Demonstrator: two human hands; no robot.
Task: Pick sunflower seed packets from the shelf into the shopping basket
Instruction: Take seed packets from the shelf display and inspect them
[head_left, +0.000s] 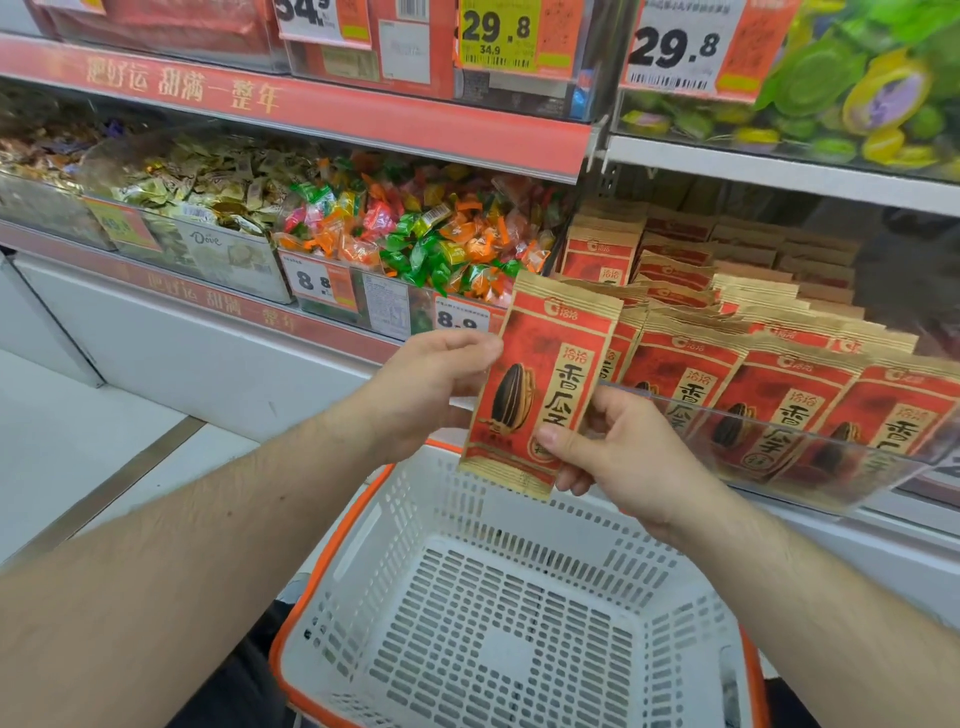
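A red and tan sunflower seed packet (540, 374) is held upright in the air above the far rim of the white shopping basket (395, 525), which has an orange rim and nothing inside. My left hand (431, 389) holds the packet's left edge, fingers behind it. My right hand (618, 457) pinches its lower right corner, thumb on the front. Several more identical packets (769, 395) stand in rows on the shelf to the right, behind a clear plastic lip.
A bin of colourful wrapped candies (415, 228) and a bin of gold-wrapped chocolates (208, 182) fill the shelf to the left. Price tags (498, 36) hang on the upper shelf. White floor lies at the lower left.
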